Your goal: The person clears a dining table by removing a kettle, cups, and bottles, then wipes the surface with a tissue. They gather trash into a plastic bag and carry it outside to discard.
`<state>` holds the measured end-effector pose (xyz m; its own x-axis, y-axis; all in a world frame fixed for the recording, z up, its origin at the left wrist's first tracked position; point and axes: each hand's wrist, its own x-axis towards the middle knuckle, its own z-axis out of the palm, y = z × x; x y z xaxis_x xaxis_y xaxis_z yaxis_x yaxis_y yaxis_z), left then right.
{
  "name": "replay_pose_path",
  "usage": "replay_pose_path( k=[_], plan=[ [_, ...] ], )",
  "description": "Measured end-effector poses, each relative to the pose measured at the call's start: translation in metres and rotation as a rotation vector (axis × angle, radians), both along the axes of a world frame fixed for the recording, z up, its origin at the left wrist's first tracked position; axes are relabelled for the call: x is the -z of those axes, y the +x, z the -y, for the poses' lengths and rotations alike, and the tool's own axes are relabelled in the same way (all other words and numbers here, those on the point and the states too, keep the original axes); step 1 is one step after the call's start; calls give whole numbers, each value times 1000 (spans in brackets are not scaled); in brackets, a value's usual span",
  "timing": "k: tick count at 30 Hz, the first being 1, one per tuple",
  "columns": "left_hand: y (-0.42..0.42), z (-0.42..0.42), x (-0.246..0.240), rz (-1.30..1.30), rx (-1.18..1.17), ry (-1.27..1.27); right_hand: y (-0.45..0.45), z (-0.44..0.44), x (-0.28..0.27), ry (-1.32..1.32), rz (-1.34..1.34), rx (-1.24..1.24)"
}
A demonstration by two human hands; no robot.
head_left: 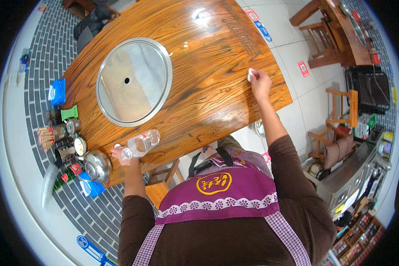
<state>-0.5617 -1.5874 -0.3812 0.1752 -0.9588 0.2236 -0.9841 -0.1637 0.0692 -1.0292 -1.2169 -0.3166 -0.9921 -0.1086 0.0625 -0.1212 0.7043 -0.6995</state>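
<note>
My right hand (261, 83) is near the right end of the wooden table (199, 89), pinching a small crumpled white tissue (250, 75) against or just above the top. At the table's near left, my left hand (122, 157) is partly hidden behind a clear plastic bottle (142, 143). A small white thing (117, 146) shows at its fingertips; what it is cannot be told. The bottle's uncapped mouth points towards me and left. It looks upright, and whether my left hand touches it is unclear. A round metal disc (166, 83) with a central hole is set into the tabletop.
White scraps (185, 46) lie beyond the disc. Along the left wall are a tissue pack (58, 92), chopsticks (46, 139), a white jar (80, 146) and a shiny metal pot (98, 166). A wooden stool (159, 189) stands under the near edge. Chairs (344, 108) are at right.
</note>
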Motion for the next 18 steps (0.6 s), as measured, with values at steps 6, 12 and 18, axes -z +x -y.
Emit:
replay_pose_path(
  k=[6, 12, 18],
  plan=[
    [-15, -9, -25, 95, 2, -78, 18, 90, 11, 270, -210, -77],
    [-33, -17, -49, 76, -109, 107, -26, 184, 5, -55, -186, -430],
    [-33, -20, -52, 41, -34, 7, -94, 254, 2, 22, -100, -563]
  ],
)
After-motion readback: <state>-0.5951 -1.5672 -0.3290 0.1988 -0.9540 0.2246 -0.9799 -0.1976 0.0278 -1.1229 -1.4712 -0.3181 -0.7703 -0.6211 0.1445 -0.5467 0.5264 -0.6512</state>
